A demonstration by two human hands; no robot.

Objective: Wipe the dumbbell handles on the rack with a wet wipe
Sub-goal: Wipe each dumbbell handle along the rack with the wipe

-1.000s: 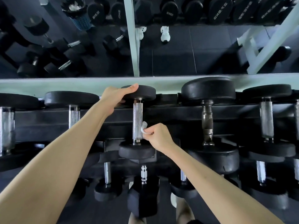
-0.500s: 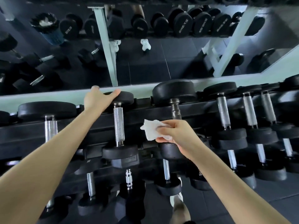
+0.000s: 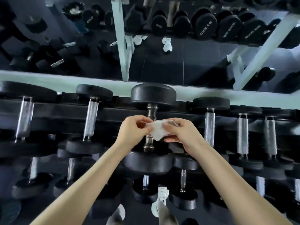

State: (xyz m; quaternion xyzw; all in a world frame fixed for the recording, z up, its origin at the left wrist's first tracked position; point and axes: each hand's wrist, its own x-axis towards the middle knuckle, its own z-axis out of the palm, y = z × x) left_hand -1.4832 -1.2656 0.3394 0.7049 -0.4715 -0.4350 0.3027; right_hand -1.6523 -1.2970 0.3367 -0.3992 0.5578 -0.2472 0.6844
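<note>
The wet wipe (image 3: 157,132) at centre is white, against a dark glossy steel handle (image 3: 151,112) with matte black heads (image 3: 153,93). Neighbouring handles (image 3: 91,118) are pale silver with fine knurling; the ledge (image 3: 65,83) across the upper frame is pale mint green.

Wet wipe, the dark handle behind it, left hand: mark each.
wet wipe (image 3: 157,132), head view, middle of the white sheet.
dark handle (image 3: 152,113), head view, bare upper stretch above the wipe.
left hand (image 3: 131,133), head view, back of the hand.
</note>
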